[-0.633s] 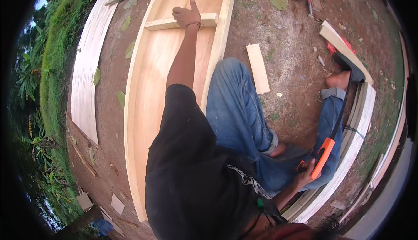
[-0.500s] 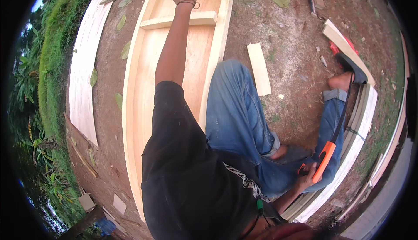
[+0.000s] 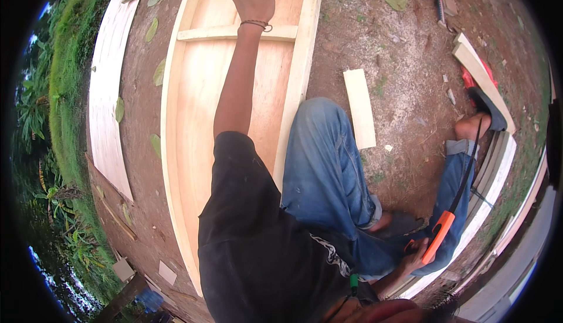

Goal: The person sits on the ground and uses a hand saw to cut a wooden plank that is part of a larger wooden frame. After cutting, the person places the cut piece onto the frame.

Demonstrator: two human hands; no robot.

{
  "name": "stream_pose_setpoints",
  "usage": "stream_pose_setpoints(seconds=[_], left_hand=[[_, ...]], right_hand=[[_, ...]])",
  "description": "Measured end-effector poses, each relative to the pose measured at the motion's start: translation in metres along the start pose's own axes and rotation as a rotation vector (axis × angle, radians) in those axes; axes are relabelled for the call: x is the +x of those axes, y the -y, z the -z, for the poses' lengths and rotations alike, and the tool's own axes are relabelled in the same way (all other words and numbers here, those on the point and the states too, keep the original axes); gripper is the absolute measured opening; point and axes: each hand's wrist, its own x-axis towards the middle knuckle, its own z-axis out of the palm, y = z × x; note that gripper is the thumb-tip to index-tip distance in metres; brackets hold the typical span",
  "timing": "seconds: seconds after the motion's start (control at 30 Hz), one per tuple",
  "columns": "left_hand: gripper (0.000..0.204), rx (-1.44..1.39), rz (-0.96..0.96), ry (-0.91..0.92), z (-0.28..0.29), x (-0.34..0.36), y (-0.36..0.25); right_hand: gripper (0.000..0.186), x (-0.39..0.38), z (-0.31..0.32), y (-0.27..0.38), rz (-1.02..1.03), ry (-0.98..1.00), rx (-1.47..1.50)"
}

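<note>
My left hand (image 3: 255, 0) is open, fingers spread, over the plywood panel (image 3: 205, 82) inside a long wooden frame (image 3: 297, 82). Its wrist is above the crosspiece (image 3: 205, 33) of that frame; I cannot tell whether the palm touches the panel. At the lower right, my right hand (image 3: 415, 255) is closed around the orange handle (image 3: 438, 238) of a handsaw. The saw's dark blade (image 3: 464, 179) is seen nearly edge-on and points away past my lower leg. My bent knee (image 3: 319, 115) is beside the frame's right rail.
A short pale offcut (image 3: 359, 109) lies on sawdust-strewn soil to the right. Farther off is a hammer (image 3: 438, 0). Stacked boards (image 3: 495, 173) lie under my right leg, and a loose wood piece (image 3: 481, 77) is by my foot. A wide pale board (image 3: 108, 94) lies left.
My left hand has come nearer to me, its wrist now closer to the crosspiece. The whole view has shifted slightly. My right hand still grips the handsaw.
</note>
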Motion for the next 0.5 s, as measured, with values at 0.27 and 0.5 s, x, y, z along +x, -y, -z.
stream_pose_setpoints(seconds=[0.27,0.5], left_hand=[[0.079,0.246,0.147,0.548,-0.041,-0.046,0.027],[0.073,0.318,0.309,0.659,-0.030,-0.053,0.019]], right_hand=[[0.041,0.002,-0.009,0.007,0.032,0.027,-0.036],[0.034,-0.001,-0.021,-0.005,0.045,0.036,0.100]])
